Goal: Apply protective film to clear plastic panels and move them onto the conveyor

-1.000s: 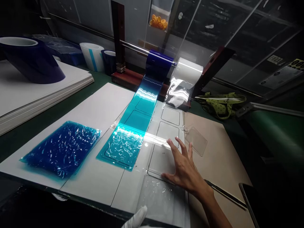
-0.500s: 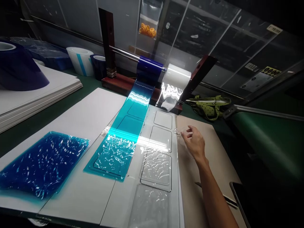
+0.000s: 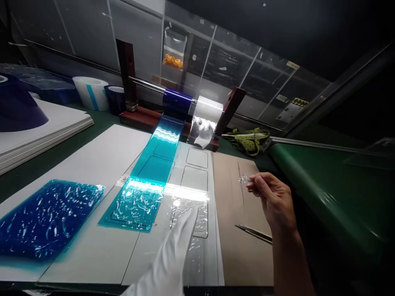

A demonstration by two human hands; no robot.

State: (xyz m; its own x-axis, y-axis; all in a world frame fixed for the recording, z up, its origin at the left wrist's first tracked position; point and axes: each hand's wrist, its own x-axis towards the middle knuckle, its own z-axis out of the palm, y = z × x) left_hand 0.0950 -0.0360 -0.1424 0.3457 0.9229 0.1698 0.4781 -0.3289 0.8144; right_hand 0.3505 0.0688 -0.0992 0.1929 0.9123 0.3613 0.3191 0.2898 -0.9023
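My bare right hand point(image 3: 273, 197) is raised over the brown board point(image 3: 230, 246) and pinches a clear plastic panel point(image 3: 240, 181), which shows almost edge-on. My left hand point(image 3: 177, 242), in a white glove, stretches forward with its fingers flat on the clear film point(image 3: 199, 216) that covers the right column of the white template board point(image 3: 101, 242). Beside it, a blue film strip point(image 3: 148, 181) runs down from the blue roll point(image 3: 177, 100) on the wooden holder.
A clear film roll point(image 3: 210, 110) sits beside the blue roll. A loose blue film sheet point(image 3: 46, 218) lies at the left. Tweezers point(image 3: 253, 233) rest on the brown board. Tape rolls point(image 3: 91, 92), stacked white boards point(image 3: 40, 131), a green bag point(image 3: 249, 139) and a green belt point(image 3: 324, 185) surround the work area.
My right hand has lifted the clear panel off the brown board and turned it on edge. My gloved left hand has come in and reached onto the clear film. The view has shifted right.
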